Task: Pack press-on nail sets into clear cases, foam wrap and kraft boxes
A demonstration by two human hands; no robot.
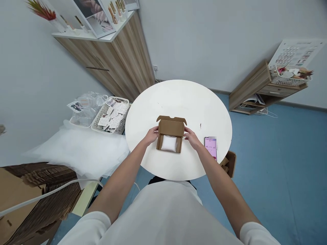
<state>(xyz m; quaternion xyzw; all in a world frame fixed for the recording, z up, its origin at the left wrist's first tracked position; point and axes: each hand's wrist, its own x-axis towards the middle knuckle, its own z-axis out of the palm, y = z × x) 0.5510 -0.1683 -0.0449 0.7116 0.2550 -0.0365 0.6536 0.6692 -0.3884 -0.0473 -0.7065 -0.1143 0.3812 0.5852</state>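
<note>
Gripping the small cardboard box (pixel 170 133) at mid-table (pixel 178 98), left hand (pixel 152 135) and right hand (pixel 191 137) grasp opposite walls; light, thin card likely dents, so side holds suit. Phone (pixel 211 147) lies right of the box.

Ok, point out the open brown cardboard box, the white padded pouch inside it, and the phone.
Open brown cardboard box (pixel 170 128): head view, raised lid panel.
White padded pouch (pixel 169 143): head view, its middle.
Phone (pixel 211 147): head view, lit screen.
</note>
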